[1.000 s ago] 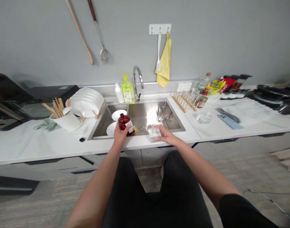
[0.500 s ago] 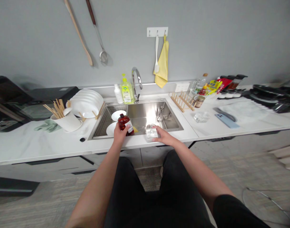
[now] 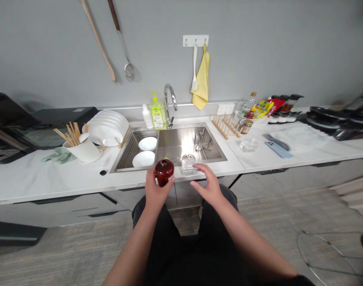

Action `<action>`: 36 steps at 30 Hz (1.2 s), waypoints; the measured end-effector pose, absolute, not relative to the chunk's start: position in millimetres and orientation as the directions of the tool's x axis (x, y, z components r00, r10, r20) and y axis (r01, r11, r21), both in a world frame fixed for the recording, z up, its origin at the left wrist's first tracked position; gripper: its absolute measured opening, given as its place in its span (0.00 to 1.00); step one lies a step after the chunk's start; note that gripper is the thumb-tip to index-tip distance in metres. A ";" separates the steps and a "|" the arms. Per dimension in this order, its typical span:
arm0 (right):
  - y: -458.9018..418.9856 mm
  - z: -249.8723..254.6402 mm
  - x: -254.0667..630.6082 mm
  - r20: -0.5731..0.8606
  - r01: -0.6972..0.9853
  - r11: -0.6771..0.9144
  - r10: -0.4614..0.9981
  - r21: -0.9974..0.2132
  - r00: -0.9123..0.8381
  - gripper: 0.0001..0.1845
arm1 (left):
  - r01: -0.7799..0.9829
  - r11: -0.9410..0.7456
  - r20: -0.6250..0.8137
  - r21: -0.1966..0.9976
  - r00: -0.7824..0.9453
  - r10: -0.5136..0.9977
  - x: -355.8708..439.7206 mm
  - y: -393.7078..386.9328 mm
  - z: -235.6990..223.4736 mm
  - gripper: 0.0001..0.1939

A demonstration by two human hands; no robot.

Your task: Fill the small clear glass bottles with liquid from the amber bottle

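My left hand (image 3: 158,191) is wrapped round a dark red-brown bottle (image 3: 164,171) at the front edge of the sink. The bottle's top leans toward me, and a small orange-coloured spot shows in the middle of its neck. A clear, box-shaped container (image 3: 187,167) stands on the counter's front rim, to the right of the bottle. Beside it is my right hand (image 3: 209,184), with thumb and fingers spread and nothing held. The fingertips are close to the container's right side; I cannot tell if they touch it.
White bowls (image 3: 144,159) sit in the left part of the sink (image 3: 225,159), below the faucet (image 3: 169,105). Left of it are a plate rack and a chopstick holder (image 3: 83,153). To the right are a wooden rack (image 3: 225,126), another clear container (image 3: 249,145) and a phone (image 3: 279,149).
My left hand has brought the bottle toward me and right, tilting its top my way. My right hand has let go of the clear container and drawn back to the right, fingers spread.
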State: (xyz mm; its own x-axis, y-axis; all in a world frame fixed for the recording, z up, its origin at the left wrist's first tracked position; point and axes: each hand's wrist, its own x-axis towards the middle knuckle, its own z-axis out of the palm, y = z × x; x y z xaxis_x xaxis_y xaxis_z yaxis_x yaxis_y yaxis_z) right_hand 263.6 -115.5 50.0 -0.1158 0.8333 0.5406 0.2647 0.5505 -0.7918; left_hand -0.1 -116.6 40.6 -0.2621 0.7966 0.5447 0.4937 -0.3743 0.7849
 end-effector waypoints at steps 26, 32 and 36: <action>-133.3 35.4 320.6 0.401 0.173 0.387 0.915 -0.906 0.051 0.50 | 0.854 0.209 0.526 0.477 -0.467 0.711 -234.9 -121.1 34.5 0.35; -137.3 31.5 327.3 0.393 0.216 0.391 0.919 -0.894 -0.039 0.51 | 0.843 0.403 0.291 0.356 -0.510 0.809 -271.6 -91.7 30.9 0.48; -140.6 30.1 326.1 0.380 0.218 0.384 0.923 -0.897 -0.062 0.51 | 0.830 0.467 0.184 0.306 -0.533 0.826 -270.1 -78.7 36.8 0.46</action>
State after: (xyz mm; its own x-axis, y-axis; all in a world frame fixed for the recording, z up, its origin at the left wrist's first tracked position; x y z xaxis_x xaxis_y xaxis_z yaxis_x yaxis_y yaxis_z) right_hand 326.1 -140.6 30.1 -0.0622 0.9228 0.3802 0.2185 0.3842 -0.8970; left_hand -270.1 -78.7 36.8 -0.5328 0.8260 0.1841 0.8297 0.4671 0.3056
